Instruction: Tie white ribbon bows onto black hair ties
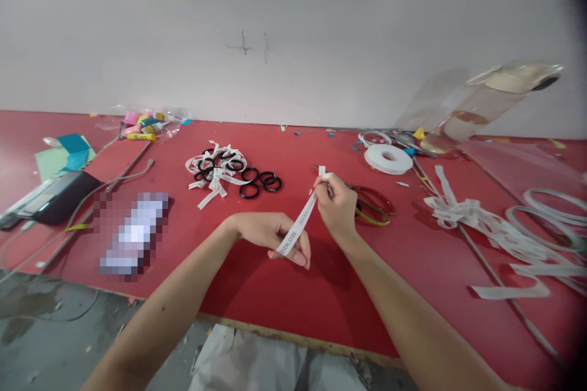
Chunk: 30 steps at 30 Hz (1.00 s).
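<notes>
A white printed ribbon strip [300,220] stretches between both hands above the red table [284,293]. My left hand [275,235] pinches its lower end. My right hand [337,204] pinches its upper end, fingers closed. Just right of my right hand lie scissors [373,206] on the table. Beyond my hands sits a pile of black rings tied with white ribbon [220,168], with loose black rings [261,182] beside it.
A white tape roll [388,159] and a clear water bottle [477,107] stand at the back right. Loose white ribbon strips [486,229] and clear rings [550,208] lie on the right. A dark device [57,198] with a cable, coloured papers and small packets sit on the left.
</notes>
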Motion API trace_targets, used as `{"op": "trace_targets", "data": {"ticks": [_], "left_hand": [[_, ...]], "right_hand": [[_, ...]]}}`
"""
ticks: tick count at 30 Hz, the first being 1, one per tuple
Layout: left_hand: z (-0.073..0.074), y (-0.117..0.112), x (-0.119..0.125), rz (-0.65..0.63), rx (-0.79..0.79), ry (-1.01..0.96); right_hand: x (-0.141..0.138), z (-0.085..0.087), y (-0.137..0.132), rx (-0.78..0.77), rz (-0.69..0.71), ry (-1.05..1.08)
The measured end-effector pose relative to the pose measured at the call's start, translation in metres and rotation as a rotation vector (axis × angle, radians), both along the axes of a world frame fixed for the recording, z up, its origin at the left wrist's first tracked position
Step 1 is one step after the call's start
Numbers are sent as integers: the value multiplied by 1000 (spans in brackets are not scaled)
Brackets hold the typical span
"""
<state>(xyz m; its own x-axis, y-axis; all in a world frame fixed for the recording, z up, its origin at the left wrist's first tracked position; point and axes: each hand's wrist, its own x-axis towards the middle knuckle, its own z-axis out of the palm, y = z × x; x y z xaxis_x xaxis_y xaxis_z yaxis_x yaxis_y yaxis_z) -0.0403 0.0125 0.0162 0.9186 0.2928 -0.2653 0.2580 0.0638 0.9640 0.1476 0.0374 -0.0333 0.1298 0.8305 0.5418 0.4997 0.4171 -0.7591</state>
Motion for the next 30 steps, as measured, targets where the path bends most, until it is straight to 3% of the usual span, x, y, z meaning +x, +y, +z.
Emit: {"op": "trace_targets", "data": {"ticks": [6,10,12,14,17,24,30], "left_hand": [[-1,4,-3,83,47,-26],[-7,5,-1,103,-3,-35],[-10,5,1,227,-75,-53],[-14,5,4,462,-164,-96],[-17,4,8,623,-289,-123],[-18,2,17,543,-84,-52],[-16,6,12,674,-65,-147]], "right_hand": [[2,-1,3,-5,15,-42],[2,-1,2,-18,33,-20],[2,-1,1,-25,49,-6],[2,1,0,-29,73,4],[1,4,-3,-15,85,0],[-4,5,-7,-14,102,-48],[-2,0,-3,-95,222,-96]]}}
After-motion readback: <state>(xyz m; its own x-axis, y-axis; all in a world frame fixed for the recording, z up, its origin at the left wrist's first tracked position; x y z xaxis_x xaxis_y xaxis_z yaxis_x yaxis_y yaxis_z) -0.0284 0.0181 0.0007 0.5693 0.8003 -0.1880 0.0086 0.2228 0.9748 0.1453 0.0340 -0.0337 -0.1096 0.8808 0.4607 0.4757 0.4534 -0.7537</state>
